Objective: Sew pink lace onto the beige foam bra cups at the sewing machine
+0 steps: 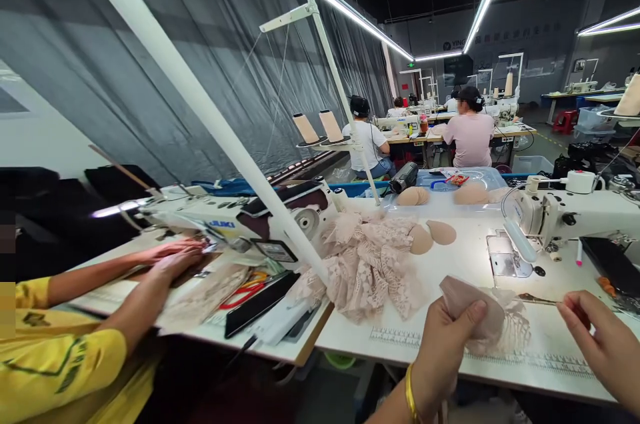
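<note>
My left hand (443, 337), with a gold bangle at its wrist, grips a beige bra cup (473, 307) between thumb and fingers above the table's front edge. Pale lace (517, 324) hangs from the cup's right side. To the right, my right hand (595, 337) has its thumb and forefinger closed together. A thin dark strip (540, 299) runs from the lace towards those fingertips; what it is and whether they pinch it, I cannot tell. Behind both hands stands a white sewing machine (560, 211) with its lamp lit over the needle plate (507, 256).
Crumpled beige lace (370, 264) heaps left of my hands, beside loose cups (440, 233). A co-worker in a yellow shirt (65, 351) sews at the left machine (220, 217). A white pole (200, 104) slants across the view. At right lies a black phone-like object (610, 264).
</note>
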